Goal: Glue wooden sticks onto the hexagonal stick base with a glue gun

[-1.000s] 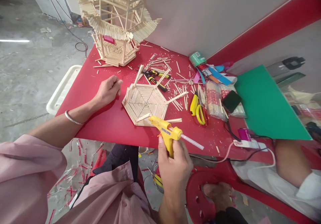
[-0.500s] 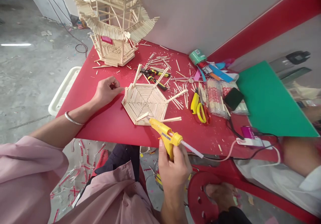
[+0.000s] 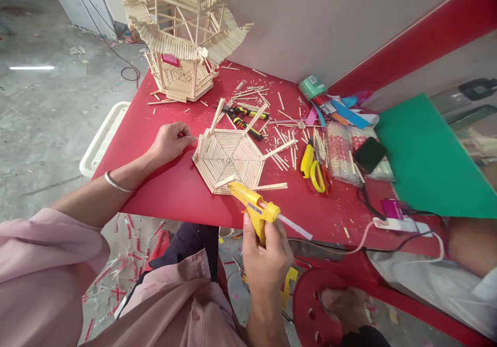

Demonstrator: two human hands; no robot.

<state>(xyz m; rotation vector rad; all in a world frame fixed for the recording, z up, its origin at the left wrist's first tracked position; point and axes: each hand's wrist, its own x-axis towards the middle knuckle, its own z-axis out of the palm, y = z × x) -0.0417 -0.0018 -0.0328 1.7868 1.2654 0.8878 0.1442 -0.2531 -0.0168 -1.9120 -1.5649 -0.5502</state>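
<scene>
In the head view, a polygonal panel (image 3: 243, 153) of pale, ridged sticks, ringed concentrically, with slanting posts (image 3: 277, 150) at its rim, lies on the smooth red surface (image 3: 163, 191). The right hand (image 3: 267, 256) wraps its fingers around a yellow glue gun (image 3: 254, 204), nozzle at the panel's near edge. The left hand's (image 3: 171, 140) fingers bunch narrowly beside the panel's left edge; whether they grip it, I cannot tell.

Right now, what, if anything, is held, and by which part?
The right grip holds the yellow glue gun by its handle. The left grip is beside the stick panel; whether it pinches anything cannot be told.
</scene>
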